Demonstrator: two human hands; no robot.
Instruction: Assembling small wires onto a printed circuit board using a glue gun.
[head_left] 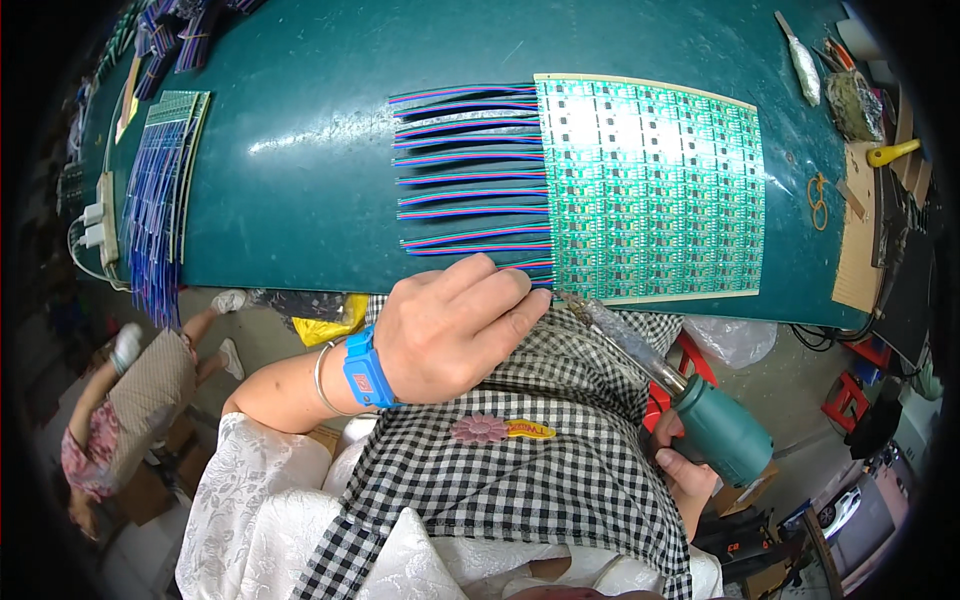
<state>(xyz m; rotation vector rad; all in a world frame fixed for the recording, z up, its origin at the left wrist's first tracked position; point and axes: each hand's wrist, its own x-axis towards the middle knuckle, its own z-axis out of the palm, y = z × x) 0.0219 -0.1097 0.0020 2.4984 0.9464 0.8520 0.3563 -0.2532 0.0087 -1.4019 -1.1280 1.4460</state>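
Right now, head view, only one avail.: a soldering iron w/ a teal handle is gripped in the right hand, fingers closed round the handle at lower right, off the bench edge and over the checked apron. Its long axis is seen running diagonally, handle low-right, metal barrel rising up-left, tip aimed at the near edge of the green circuit panel, approx. where the lowest ribbon wires meet the board. The left hand is laid knuckles-up at that near-left corner, fingers curled down onto the lowest wire bundle, pressing rather than clutching; a blue wrist strap and a thin bangle are worn on that wrist. The panel is lying flat on the teal bench mat, long side running left-right, wire bundles fanned out leftward in parallel rows. Risk, as judged: the tip is v. near the left fingertips, so a burn could be caused by a small slip of either hand. Insulation on neighbouring wires could be scorched if the barrel is let sag sideways. A bundle could be tugged off its pads if the pressing hand shifts. Whether the tip is touching the board can't be told, as that spot is hidden by the fingers. A second stack of wired panels is lying well apart at far left.
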